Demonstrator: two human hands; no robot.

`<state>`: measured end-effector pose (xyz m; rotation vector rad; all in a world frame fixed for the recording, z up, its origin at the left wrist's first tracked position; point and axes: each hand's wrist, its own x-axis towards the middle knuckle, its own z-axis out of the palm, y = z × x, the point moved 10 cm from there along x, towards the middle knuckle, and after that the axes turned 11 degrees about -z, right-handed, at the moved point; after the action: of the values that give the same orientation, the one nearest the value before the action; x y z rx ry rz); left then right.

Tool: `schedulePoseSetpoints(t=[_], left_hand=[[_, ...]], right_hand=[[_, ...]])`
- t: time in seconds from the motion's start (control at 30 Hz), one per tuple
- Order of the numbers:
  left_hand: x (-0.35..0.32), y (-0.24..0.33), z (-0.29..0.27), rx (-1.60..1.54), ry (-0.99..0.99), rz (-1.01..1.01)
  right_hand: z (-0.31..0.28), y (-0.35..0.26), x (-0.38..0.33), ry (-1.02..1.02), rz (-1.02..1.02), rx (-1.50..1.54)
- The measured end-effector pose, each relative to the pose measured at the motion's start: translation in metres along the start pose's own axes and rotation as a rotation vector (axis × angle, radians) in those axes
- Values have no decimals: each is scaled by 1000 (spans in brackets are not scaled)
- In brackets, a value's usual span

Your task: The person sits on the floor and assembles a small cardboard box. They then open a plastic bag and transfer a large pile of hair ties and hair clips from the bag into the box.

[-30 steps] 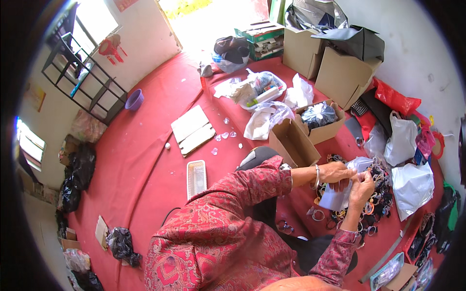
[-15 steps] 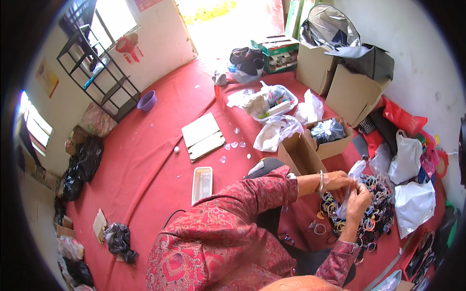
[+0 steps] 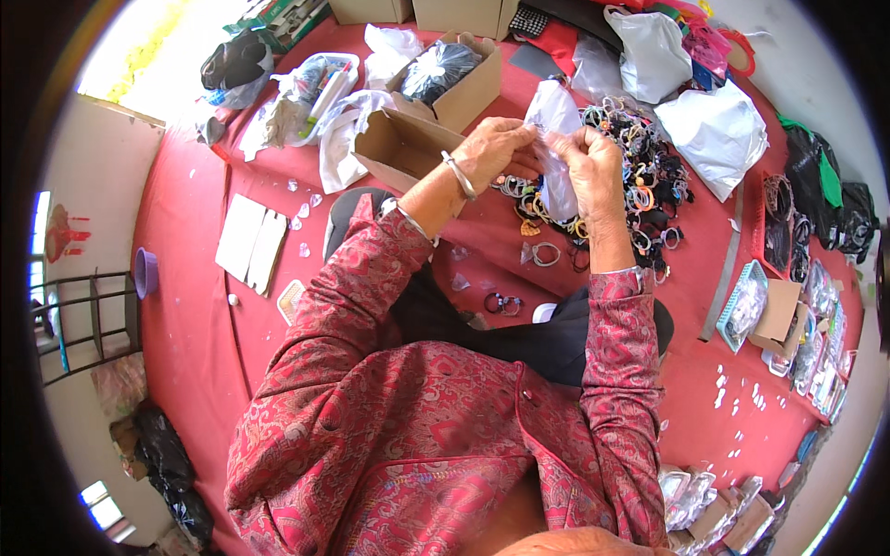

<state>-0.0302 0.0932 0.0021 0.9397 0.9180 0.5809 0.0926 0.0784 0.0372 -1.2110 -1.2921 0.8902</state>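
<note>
A thin white plastic bag (image 3: 554, 109) hangs between my two hands, above a heap of hair ties (image 3: 649, 176) in many colours. My left hand (image 3: 494, 153), with a silver bangle at the wrist, pinches the bag's edge from the left. From the right, my right hand (image 3: 591, 167) grips it between thumb and fingers. Below the hands, the bag's lower part covers some of the heap. A few loose hair ties (image 3: 502, 303) lie on the red floor covering near my crossed legs.
Left of the heap stand an open cardboard box (image 3: 408, 148) and another box (image 3: 475, 88) holding a dark bundle. A white bag (image 3: 714, 139) lies to the right. Packaged goods in a blue basket (image 3: 744, 306) sit farther right. A cardboard piece (image 3: 250, 243) lies at left.
The view has turned right and down toward my lap, so the hands appear nearer the middle. Both hands still hold the plastic bag.
</note>
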Motion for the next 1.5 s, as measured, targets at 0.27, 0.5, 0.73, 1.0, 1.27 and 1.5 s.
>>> schedulePoseSetpoints(t=[0.27,0.5,0.73,1.0,1.27,1.5], left_hand=[[1,-7,0,214,-52,111],[-44,63,-36,900,771,621],[-50,64,-55,806,861,620],[5,2,-50,1465,497,16],[-18,51,-35,735,432,443],[-18,26,13,1068,488,427]], right_hand=[[-29,-8,7,127,-131,-283],[-34,-96,-20,247,-742,-1088],[-85,-72,-6,377,-542,-1115],[-115,-38,1,452,-192,-709],[-68,-8,13,261,-146,17],[-6,-22,5,-53,-169,-10]])
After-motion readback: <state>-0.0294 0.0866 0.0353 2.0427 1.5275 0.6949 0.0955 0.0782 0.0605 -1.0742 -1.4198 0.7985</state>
